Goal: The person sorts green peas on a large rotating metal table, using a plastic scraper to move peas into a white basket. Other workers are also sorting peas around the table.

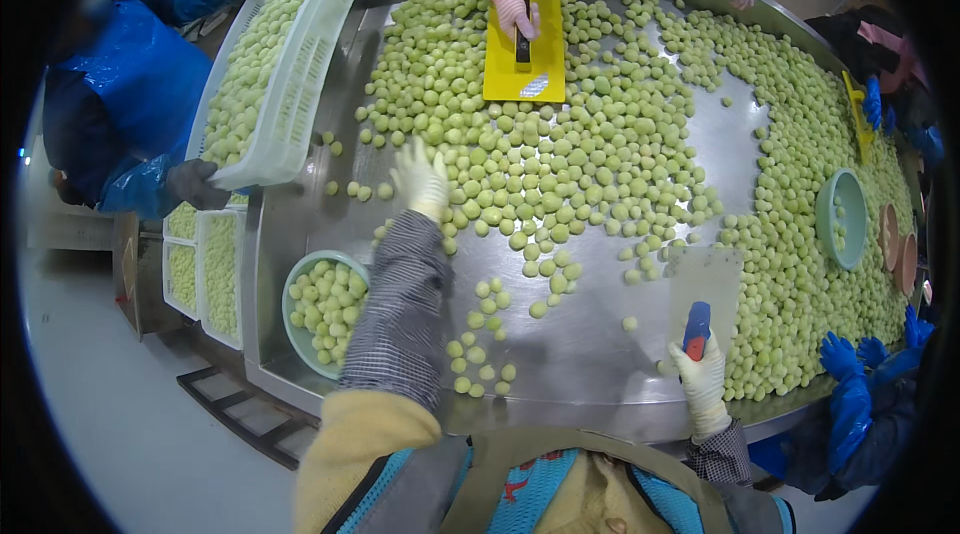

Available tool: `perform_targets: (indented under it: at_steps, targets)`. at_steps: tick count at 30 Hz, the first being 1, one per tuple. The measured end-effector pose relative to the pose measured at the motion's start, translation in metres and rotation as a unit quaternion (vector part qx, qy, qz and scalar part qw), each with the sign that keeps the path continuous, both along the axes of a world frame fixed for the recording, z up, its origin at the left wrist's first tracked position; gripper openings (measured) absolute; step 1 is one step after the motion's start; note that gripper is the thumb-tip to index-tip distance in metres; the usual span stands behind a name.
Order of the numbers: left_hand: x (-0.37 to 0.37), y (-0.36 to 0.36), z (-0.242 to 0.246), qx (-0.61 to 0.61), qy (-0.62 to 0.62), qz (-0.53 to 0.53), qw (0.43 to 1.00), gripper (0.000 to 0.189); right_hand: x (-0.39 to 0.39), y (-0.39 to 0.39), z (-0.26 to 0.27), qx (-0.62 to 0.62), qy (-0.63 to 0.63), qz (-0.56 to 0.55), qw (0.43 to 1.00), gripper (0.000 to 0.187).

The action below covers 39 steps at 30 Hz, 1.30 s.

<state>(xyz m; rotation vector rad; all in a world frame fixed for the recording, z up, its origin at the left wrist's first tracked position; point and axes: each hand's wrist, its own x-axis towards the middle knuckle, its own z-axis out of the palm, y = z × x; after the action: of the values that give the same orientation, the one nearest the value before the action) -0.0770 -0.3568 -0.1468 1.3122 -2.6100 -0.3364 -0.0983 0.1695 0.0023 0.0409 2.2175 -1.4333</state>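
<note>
My left hand [420, 178], in a cream glove, reaches out with fingers apart at the left edge of a spread of round pale green fruits [551, 174]. It seems to touch the outermost ones; whether it presses on any I cannot tell. In my right hand [703, 376], gloved alike, is the blue and red handle of a plastering float [705, 275]. Its pale translucent blade lies flat by the denser heap of fruits [780, 339] to the right. Below my left forearm, a light green bowl [290, 320] full of the same fruits is partly covered by the sleeve.
A co-worker at left grips a tilted white crate [289, 136] of fruits over the steel table's rim [259, 294]. Opposite, a pink-gloved hand [512, 9] holds a yellow float [517, 88]. Blue-gloved hands [840, 358] and another green bowl [829, 223] are at right. Filled crates [241, 309] stand below.
</note>
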Motion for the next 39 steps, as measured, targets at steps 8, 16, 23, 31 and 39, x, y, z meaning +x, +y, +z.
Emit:
perform_targets:
  at_steps: [8, 16, 23, 31, 39]
  targets:
    - [0.015, 0.098, 0.019, 0.182, 0.296, -0.227, 0.910, 0.043, -0.020, -0.049, 0.003, 0.018, -0.026, 0.066, 0.997, 0.031]
    - [0.081, -0.050, 0.023, -0.004, 0.101, 0.332, 0.938, 0.063, -0.051, -0.226, 0.024, -0.125, -0.110, 0.239, 0.956, 0.035]
    - [0.077, -0.058, 0.002, 0.149, 0.026, 0.342, 0.927, 0.069, -0.053, -0.265, -0.043, 0.036, -0.114, 0.355, 0.927, 0.041]
    - [0.038, 0.003, 0.011, 0.091, -0.024, 0.134, 0.987, 0.069, -0.084, -0.197, -0.043, 0.043, -0.108, 0.178, 0.977, 0.046]
    - [0.010, 0.063, 0.004, 0.170, 0.125, -0.081, 0.974, 0.050, -0.086, -0.168, -0.058, -0.033, -0.152, 0.087, 0.984, 0.035]
